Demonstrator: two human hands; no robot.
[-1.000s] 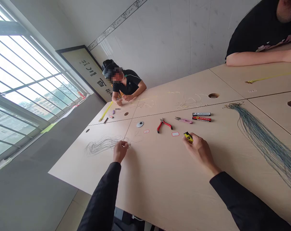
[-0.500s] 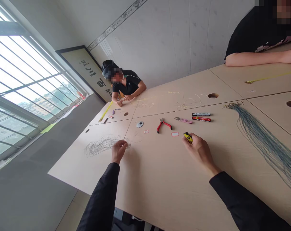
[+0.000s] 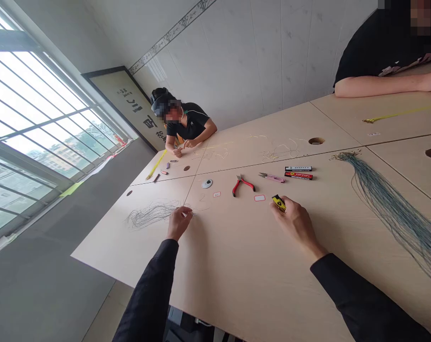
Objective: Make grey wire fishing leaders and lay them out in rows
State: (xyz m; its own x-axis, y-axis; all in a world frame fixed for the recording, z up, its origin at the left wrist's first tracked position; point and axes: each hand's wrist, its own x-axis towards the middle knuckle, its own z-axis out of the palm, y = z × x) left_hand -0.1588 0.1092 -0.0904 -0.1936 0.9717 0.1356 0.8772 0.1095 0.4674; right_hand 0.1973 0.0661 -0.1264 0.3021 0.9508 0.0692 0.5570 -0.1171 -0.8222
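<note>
My left hand (image 3: 178, 222) rests on the light wooden table (image 3: 244, 266), fingers pinched at the near end of a loose bundle of thin grey wires (image 3: 149, 214). My right hand (image 3: 296, 222) lies further right, curled around a small yellow and black tool (image 3: 279, 203) whose tip sticks out past my fingers. Both arms wear black sleeves.
Beyond my hands lie red-handled pliers (image 3: 241, 184), pink snips (image 3: 273, 178), two flat boxes (image 3: 298, 172), a grey disc (image 3: 207, 183) and small labels (image 3: 259, 197). A long bundle of blue-green wires (image 3: 389, 204) runs down the right. Two other people sit at the table's far left end (image 3: 185, 124) and upper right (image 3: 382, 52).
My left hand's fingers have shifted slightly on the wire ends. My right hand and the yellow tool have stayed put.
</note>
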